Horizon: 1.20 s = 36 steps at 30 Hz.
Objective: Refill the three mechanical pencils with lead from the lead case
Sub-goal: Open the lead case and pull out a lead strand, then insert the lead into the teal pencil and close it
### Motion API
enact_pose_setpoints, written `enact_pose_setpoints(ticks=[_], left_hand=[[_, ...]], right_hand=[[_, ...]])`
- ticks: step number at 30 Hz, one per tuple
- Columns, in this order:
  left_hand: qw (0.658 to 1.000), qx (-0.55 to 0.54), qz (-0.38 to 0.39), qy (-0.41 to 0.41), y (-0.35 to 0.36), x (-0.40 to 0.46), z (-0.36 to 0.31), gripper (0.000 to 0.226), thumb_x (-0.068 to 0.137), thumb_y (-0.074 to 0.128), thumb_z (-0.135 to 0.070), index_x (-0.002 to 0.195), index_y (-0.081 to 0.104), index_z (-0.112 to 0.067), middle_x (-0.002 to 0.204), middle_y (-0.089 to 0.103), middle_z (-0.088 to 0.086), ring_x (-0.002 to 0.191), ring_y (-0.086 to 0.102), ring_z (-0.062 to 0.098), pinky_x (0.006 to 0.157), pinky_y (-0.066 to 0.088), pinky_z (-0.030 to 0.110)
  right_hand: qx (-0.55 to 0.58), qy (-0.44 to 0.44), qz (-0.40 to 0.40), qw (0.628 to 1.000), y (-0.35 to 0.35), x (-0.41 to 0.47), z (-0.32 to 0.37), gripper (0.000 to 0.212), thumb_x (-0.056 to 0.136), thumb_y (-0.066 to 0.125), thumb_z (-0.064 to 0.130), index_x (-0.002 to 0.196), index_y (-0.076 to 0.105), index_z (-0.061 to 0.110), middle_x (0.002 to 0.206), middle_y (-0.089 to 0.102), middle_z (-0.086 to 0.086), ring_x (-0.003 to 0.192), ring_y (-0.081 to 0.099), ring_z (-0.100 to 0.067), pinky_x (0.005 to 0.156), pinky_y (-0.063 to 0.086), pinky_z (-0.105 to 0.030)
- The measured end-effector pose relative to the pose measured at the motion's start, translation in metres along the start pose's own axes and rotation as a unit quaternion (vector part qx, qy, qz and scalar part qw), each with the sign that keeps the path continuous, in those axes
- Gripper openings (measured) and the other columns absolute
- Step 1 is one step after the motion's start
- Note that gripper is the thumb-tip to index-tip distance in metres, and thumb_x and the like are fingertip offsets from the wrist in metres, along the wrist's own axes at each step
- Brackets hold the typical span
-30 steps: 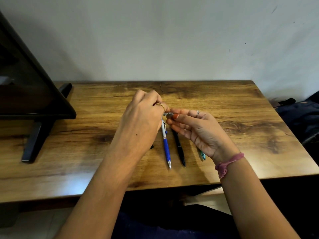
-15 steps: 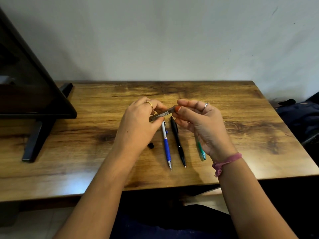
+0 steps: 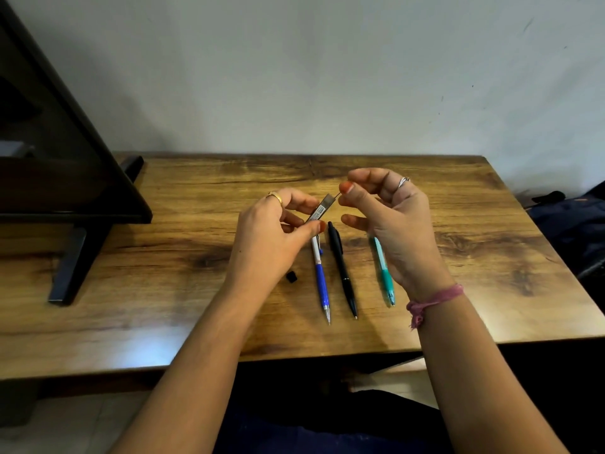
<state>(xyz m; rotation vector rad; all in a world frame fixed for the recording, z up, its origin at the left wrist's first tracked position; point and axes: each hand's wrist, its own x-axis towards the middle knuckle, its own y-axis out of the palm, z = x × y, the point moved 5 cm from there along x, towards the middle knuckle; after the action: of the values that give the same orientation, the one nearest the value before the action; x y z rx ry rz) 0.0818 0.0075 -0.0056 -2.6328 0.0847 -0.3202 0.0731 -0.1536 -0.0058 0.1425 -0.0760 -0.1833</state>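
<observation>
The left hand (image 3: 271,237) pinched the lead case (image 3: 320,209) above the surface (image 3: 458,257), tilted toward 1 o'clock. The right hand (image 3: 389,217) pinched a lead (image 3: 337,195) at its mouth. Three pencils (image 3: 340,267) lay beneath.

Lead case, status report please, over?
Left hand holds lead case. Right hand pinches lead at its mouth. Three pencils on table, nothing blocking.

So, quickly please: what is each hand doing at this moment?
Left hand: holds the lead case between thumb and fingers, above the table.
Right hand: pinches a thin lead at the mouth of the case.
</observation>
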Motion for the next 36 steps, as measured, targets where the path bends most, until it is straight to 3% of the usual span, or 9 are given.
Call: enact_pose_setpoints(ticks=[6, 10, 15, 18, 23, 28, 32, 36], left_hand=[[1.000, 0.015, 0.011, -0.006, 0.000, 0.001, 0.006, 0.033, 0.075, 0.079, -0.020, 0.085, 0.059, -0.044, 0.079, 0.065, -0.022, 0.076, 0.063, -0.005, 0.064, 0.050, 0.010], [1.000, 0.004, 0.015, -0.014, -0.005, 0.001, 0.013, 0.033, 0.075, 0.079, -0.014, 0.086, 0.061, -0.039, 0.081, 0.067, -0.017, 0.079, 0.065, 0.002, 0.073, 0.055, 0.023], [0.997, 0.032, 0.038, -0.064, -0.017, 0.002, 0.029, 0.025, 0.072, 0.082, -0.014, 0.089, 0.069, -0.027, 0.080, 0.068, -0.015, 0.075, 0.064, -0.003, 0.066, 0.049, 0.006], [0.987, 0.088, 0.073, -0.114, -0.021, 0.001, 0.040, 0.024, 0.072, 0.082, -0.018, 0.085, 0.067, -0.031, 0.078, 0.066, -0.018, 0.070, 0.059, -0.007, 0.056, 0.042, 0.002], [0.974, 0.114, 0.104, -0.165, -0.022, -0.001, 0.052, 0.026, 0.068, 0.085, -0.018, 0.077, 0.065, -0.032, 0.075, 0.066, -0.014, 0.070, 0.060, -0.003, 0.059, 0.042, 0.013], [0.963, 0.135, 0.130, -0.192, -0.017, -0.004, 0.058, 0.027, 0.069, 0.084, -0.019, 0.090, 0.069, -0.025, 0.080, 0.066, -0.012, 0.072, 0.059, -0.002, 0.055, 0.037, 0.013], [0.958, 0.154, 0.141, -0.197, -0.019, -0.002, 0.058, 0.026, 0.068, 0.084, -0.026, 0.090, 0.069, -0.024, 0.079, 0.064, -0.012, 0.072, 0.056, -0.002, 0.054, 0.036, 0.017], [0.966, 0.171, 0.096, -0.171, -0.022, -0.001, 0.046, 0.022, 0.077, 0.077, -0.030, 0.094, 0.067, -0.022, 0.085, 0.063, -0.011, 0.076, 0.055, 0.000, 0.058, 0.038, 0.017]], right_hand=[[-0.018, -0.048, -0.009, 0.999, 0.003, 0.001, 0.009, 0.014, 0.088, 0.067, 0.009, 0.099, 0.066, 0.019, 0.088, 0.071, 0.006, 0.087, 0.068, -0.013, 0.070, 0.059, -0.029], [0.039, -0.059, -0.059, 0.996, -0.002, 0.002, 0.015, 0.015, 0.088, 0.067, 0.006, 0.100, 0.064, 0.015, 0.088, 0.070, 0.004, 0.086, 0.067, -0.013, 0.071, 0.058, -0.028], [0.155, -0.007, -0.104, 0.982, -0.010, 0.003, 0.010, 0.014, 0.089, 0.064, 0.003, 0.102, 0.063, 0.008, 0.089, 0.070, -0.002, 0.082, 0.067, -0.014, 0.074, 0.057, -0.028], [0.196, 0.017, -0.112, 0.974, -0.015, 0.004, 0.006, 0.011, 0.089, 0.064, 0.001, 0.098, 0.064, 0.007, 0.087, 0.069, -0.003, 0.078, 0.067, -0.014, 0.070, 0.056, -0.025], [0.199, 0.059, -0.118, 0.971, -0.022, 0.007, -0.004, 0.009, 0.088, 0.065, 0.002, 0.094, 0.066, 0.009, 0.077, 0.072, 0.001, 0.074, 0.068, -0.012, 0.067, 0.057, -0.021], [0.184, 0.086, -0.115, 0.972, -0.027, 0.009, -0.008, 0.013, 0.087, 0.067, 0.004, 0.100, 0.067, 0.006, 0.081, 0.073, -0.001, 0.076, 0.070, -0.013, 0.068, 0.057, -0.022], [0.169, 0.096, -0.116, 0.974, -0.033, 0.010, -0.007, 0.017, 0.086, 0.068, 0.005, 0.103, 0.067, 0.004, 0.083, 0.074, -0.003, 0.078, 0.070, -0.014, 0.069, 0.057, -0.023], [0.146, 0.088, -0.129, 0.977, -0.046, 0.011, 0.000, 0.016, 0.084, 0.070, 0.005, 0.101, 0.067, 0.006, 0.082, 0.074, -0.002, 0.077, 0.071, -0.014, 0.068, 0.057, -0.023]])
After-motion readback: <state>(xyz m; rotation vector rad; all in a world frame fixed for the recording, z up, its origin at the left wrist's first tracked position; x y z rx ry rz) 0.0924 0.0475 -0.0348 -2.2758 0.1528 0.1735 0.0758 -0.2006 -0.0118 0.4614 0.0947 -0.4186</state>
